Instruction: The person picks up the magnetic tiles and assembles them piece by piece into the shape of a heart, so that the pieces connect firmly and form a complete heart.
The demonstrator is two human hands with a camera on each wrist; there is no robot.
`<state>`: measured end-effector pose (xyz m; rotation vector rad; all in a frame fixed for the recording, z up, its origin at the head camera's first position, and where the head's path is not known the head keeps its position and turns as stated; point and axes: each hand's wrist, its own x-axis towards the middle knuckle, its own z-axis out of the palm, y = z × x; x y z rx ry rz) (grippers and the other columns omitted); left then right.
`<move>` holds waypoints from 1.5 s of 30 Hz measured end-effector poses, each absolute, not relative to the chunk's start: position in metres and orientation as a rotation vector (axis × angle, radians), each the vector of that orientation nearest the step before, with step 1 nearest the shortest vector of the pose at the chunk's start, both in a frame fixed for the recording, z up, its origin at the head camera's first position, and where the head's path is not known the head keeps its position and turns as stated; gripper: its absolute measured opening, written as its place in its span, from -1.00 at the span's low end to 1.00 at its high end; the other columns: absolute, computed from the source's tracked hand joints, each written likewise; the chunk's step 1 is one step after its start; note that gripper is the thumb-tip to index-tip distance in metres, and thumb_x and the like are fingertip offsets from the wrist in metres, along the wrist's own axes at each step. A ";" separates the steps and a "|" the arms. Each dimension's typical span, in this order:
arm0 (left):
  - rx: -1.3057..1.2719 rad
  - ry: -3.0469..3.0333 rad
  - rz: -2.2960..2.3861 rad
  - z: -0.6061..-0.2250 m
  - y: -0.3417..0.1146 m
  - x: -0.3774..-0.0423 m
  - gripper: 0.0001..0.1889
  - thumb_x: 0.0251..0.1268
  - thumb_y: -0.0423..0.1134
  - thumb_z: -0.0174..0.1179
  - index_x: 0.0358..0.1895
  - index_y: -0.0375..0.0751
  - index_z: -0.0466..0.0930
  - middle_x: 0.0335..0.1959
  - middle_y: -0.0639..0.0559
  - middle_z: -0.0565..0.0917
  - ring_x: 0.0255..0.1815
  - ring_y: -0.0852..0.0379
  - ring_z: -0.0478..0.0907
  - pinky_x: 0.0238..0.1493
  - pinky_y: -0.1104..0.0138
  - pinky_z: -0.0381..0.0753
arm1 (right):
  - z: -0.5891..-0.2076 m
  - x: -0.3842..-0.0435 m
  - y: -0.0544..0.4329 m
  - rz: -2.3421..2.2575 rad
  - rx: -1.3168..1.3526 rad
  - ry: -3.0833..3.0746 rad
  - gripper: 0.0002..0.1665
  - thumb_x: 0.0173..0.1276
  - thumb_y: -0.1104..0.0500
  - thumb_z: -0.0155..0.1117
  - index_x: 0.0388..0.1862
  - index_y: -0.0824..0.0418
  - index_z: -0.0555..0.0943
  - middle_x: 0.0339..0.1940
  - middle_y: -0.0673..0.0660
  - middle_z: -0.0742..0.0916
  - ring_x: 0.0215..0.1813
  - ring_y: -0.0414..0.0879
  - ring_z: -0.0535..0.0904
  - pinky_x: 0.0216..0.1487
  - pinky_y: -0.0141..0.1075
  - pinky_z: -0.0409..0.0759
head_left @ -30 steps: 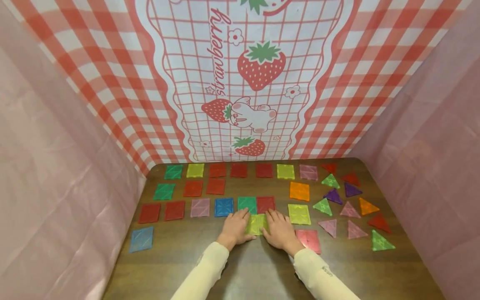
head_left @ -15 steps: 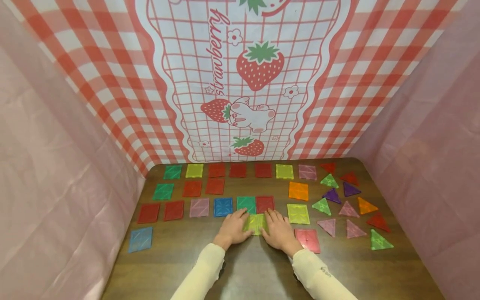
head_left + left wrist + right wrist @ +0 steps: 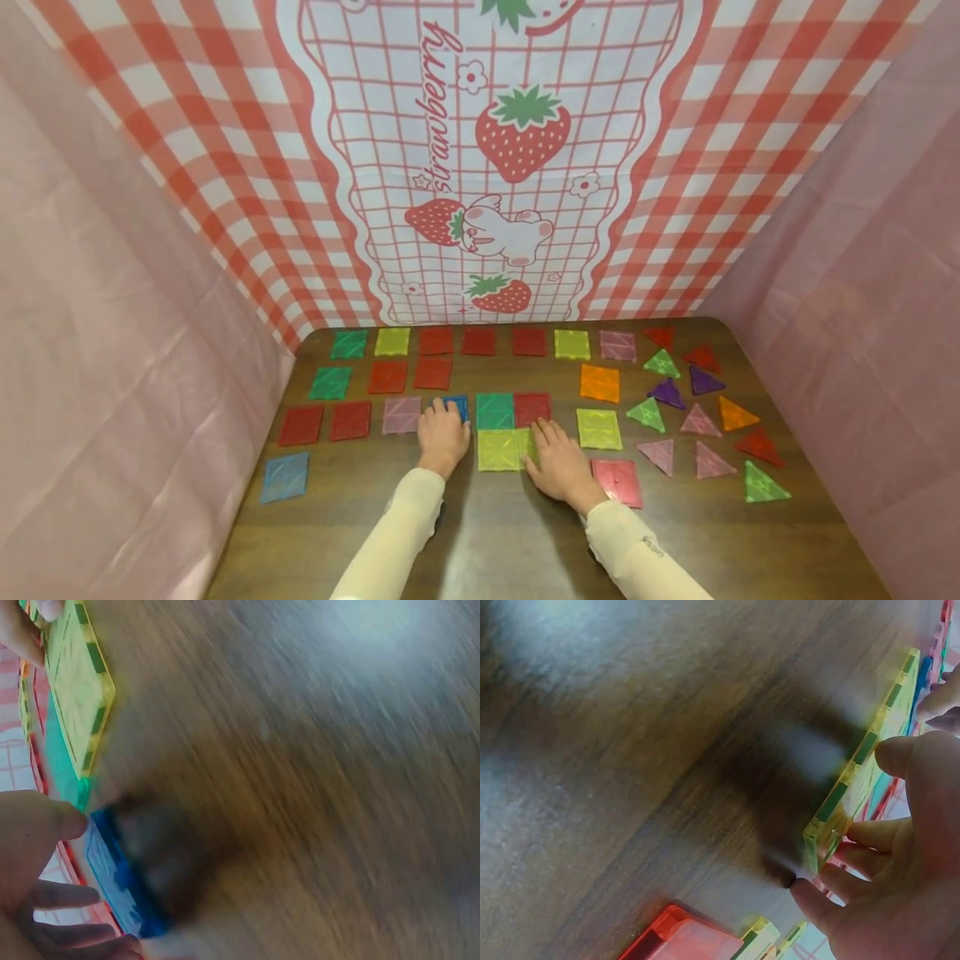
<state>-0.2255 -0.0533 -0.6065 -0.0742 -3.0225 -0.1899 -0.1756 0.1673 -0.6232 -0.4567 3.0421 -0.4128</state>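
My left hand [image 3: 444, 435] reaches over the blue square magnetic tile [image 3: 460, 407]. In the left wrist view, its thumb lies at one end of that blue tile [image 3: 120, 879], the spread fingers at the other. My right hand [image 3: 558, 461] rests on the right one of two yellow square tiles, covering much of it. Thumb and fingertips lie along this yellow tile [image 3: 866, 769] in the right wrist view. The left yellow tile [image 3: 498, 450] is fully visible beside it. Behind them, a green tile [image 3: 495, 411] and a red tile [image 3: 532, 408] join edge to edge, forming a two-by-two block.
Loose square tiles lie in rows at the back and left, among them a pink one [image 3: 402, 415] and a light blue one [image 3: 285, 477]. A yellow tile [image 3: 598, 428] and a pinkish-red tile [image 3: 617, 482] lie right of my right hand, then several triangles [image 3: 701, 419].
My left hand has left the left yellow tile and moved left onto the blue tile. My right hand stays on the right yellow tile.
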 end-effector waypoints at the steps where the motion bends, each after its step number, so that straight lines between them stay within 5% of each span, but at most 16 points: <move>1: -0.063 -3.035 -0.204 -0.607 -0.051 -0.226 -0.51 0.29 0.01 0.35 0.04 -0.36 0.60 -0.08 -0.28 0.57 -0.07 -0.20 0.58 -0.04 0.03 0.61 | -0.623 -0.175 0.167 -0.408 -0.459 3.044 -0.21 0.46 -0.09 0.23 0.45 0.41 0.39 0.49 0.35 0.45 0.50 0.29 0.35 0.36 0.21 0.44; 11: 0.007 -3.122 -0.310 -0.612 -0.041 -0.228 -0.41 0.32 0.00 0.32 0.20 -0.43 0.51 0.03 -0.38 0.53 0.05 -0.33 0.53 0.04 -0.04 0.62 | -0.626 -0.176 0.168 -0.375 -0.462 3.063 -0.22 0.45 -0.08 0.25 0.44 0.41 0.40 0.47 0.35 0.47 0.49 0.28 0.37 0.35 0.19 0.46; 19: -0.019 -3.076 -0.493 -0.606 -0.042 -0.228 -0.46 0.41 -0.16 0.07 0.27 -0.56 0.40 0.07 -0.48 0.53 0.04 -0.39 0.55 -0.09 -0.07 0.70 | -0.627 -0.176 0.167 -0.351 -0.465 3.054 -0.20 0.46 -0.12 0.21 0.46 0.39 0.38 0.49 0.33 0.46 0.50 0.26 0.36 0.35 0.19 0.46; 26: 0.001 -3.025 -0.750 -0.600 -0.040 -0.228 -0.44 0.39 -0.27 0.00 0.33 -0.62 0.29 0.14 -0.55 0.52 0.08 -0.46 0.57 0.01 -0.15 0.65 | -0.626 -0.176 0.167 -0.325 -0.462 3.047 -0.19 0.46 -0.14 0.20 0.48 0.37 0.38 0.50 0.31 0.45 0.51 0.25 0.36 0.35 0.18 0.46; 45: 0.016 -2.946 -0.932 -0.591 -0.025 -0.225 -0.72 0.36 -0.36 0.05 0.01 -0.51 0.39 -0.35 -0.48 0.69 -0.30 -0.39 0.72 -0.32 -0.11 0.69 | -0.622 -0.172 0.167 -0.336 -0.471 3.059 -0.21 0.46 -0.11 0.22 0.45 0.40 0.40 0.49 0.32 0.47 0.51 0.25 0.37 0.33 0.18 0.48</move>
